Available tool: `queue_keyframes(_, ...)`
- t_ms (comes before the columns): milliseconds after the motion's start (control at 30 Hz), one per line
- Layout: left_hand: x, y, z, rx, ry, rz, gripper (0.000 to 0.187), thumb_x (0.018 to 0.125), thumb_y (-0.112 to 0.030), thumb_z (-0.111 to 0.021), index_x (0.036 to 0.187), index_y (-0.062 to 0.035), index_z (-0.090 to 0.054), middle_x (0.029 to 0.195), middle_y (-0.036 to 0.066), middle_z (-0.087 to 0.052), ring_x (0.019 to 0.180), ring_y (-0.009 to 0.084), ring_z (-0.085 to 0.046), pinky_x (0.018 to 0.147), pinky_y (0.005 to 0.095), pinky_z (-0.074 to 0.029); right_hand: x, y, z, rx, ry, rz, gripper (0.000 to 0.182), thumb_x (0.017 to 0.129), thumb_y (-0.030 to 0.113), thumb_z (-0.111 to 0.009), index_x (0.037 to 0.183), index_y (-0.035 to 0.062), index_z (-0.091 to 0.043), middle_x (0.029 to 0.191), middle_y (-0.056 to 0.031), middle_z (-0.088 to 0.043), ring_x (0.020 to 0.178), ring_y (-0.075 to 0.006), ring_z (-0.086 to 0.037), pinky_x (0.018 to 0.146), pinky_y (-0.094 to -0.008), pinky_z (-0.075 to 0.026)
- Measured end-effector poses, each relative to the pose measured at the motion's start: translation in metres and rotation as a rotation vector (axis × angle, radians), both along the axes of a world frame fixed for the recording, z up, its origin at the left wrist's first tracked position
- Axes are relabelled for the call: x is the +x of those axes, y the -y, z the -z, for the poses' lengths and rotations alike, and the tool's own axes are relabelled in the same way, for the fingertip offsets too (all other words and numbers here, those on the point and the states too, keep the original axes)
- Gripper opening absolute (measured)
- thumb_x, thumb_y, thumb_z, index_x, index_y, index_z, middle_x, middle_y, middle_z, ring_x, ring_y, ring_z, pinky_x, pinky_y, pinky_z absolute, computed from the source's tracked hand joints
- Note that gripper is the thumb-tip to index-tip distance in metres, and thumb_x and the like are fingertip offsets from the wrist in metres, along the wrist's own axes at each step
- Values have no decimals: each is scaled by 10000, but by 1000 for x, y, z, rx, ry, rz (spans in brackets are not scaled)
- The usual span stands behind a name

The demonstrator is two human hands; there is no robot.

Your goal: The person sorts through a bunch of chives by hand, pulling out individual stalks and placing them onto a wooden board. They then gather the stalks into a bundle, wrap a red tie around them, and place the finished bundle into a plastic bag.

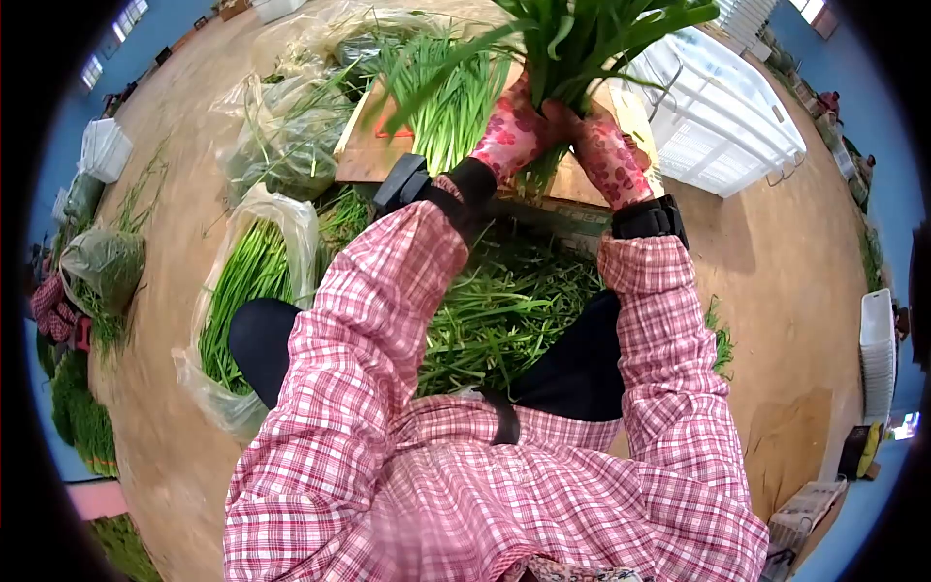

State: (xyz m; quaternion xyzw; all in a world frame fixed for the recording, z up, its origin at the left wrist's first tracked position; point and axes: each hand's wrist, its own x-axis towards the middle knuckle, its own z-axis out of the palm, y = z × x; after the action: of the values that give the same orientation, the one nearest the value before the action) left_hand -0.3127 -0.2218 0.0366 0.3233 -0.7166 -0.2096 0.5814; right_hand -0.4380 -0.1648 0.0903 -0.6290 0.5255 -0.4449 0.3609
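Observation:
My left hand (514,134), in a pink flowered glove, is closed around the lower part of a bunch of garlic chives (572,53). From the other side my right hand (606,155), gloved alike, also grips the bunch. The leaves stand up and spread above both hands, and the stem ends show below them. The fingers are partly hidden by the leaves. Beside my left hand, more garlic chives (451,102) lie on a low wooden board (361,165). A heap of loose green leaves (499,315) lies between my knees.
An open plastic bag of long green stems (247,291) stands by my left knee. Another filled plastic bag (281,136) is left of the board. A white plastic crate (722,121) stands to the right. Farther left on the brown floor sits a filled bag (105,264) near a person.

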Motion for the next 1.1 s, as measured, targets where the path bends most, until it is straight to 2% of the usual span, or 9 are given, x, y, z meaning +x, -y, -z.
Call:
queue_keyframes(167,36,-20,-53,389,-527,217,240,707,-109,-800,886,4,-688,808,77,-701,695,152,-647,653,285,-535,-12,-9,-8,-98,380,-167,741,888,461,-618,1446,67,-331,1402,-152,-438,1257,-224,-462,1027,-343,-392)
queue_keyframes(467,196,3,4,770,-1047,14,445,761,97,-630,1169,-80,-637,1108,74,-657,932,165,-635,833,253,-502,16,-48,48,-215,-186,248,256,835,192,-711,1024,26,-663,960,-111,-684,862,-206,-644,750,-321,-519)
queue_keyframes(600,192,-48,22,282,282,-644,517,758,170,-556,1210,-78,-602,1077,101,-659,868,163,-631,805,276,-506,83,-66,33,-795,-541,86,181,726,122,-727,901,111,-681,855,-67,-625,836,-282,-592,796,-392,-465)
queue_keyframes(733,197,-43,31,700,-623,-321,332,797,13,-626,1125,-35,-623,1024,84,-647,766,165,-570,775,251,-484,108,-57,33,-851,-941,-15,100,732,146,-693,828,130,-668,838,-30,-620,846,-262,-582,740,-413,-429)
queue_keyframes(833,214,-53,34,664,-564,-326,270,835,-112,-644,1085,-10,-623,1039,101,-639,806,179,-578,778,275,-482,106,-59,30,-907,-901,-54,61,714,139,-675,743,117,-627,790,-35,-592,815,-268,-571,699,-422,-426)
queue_keyframes(900,238,-33,24,967,-1457,-42,280,861,-172,-632,1089,-10,-620,1065,111,-631,837,184,-582,788,291,-481,86,-66,28,-883,-930,-24,52,728,148,-665,752,111,-637,794,-54,-590,822,-280,-570,691,-424,-432)
queue_keyframes(967,265,-28,34,902,-1392,-145,338,878,-180,-611,1193,-57,-595,1132,128,-618,865,216,-598,848,296,-476,52,-70,48,-556,-1192,-42,47,685,140,-645,722,114,-655,765,-84,-590,807,-297,-592,671,-431,-460)
queue_keyframes(1033,280,-44,64,394,20,-641,325,919,-161,-532,1222,-54,-576,1191,141,-595,953,211,-596,886,295,-460,40,-71,47,-287,-1147,-176,38,684,110,-632,697,108,-668,771,-110,-618,807,-308,-609,687,-433,-470)
queue_keyframes(1100,281,-37,58,661,-660,-395,331,937,-140,-472,1246,-57,-562,1223,143,-577,1017,203,-581,909,288,-447,62,-78,33,-486,-1049,-87,49,700,104,-619,681,99,-665,792,-132,-644,812,-326,-617,692,-444,-470)
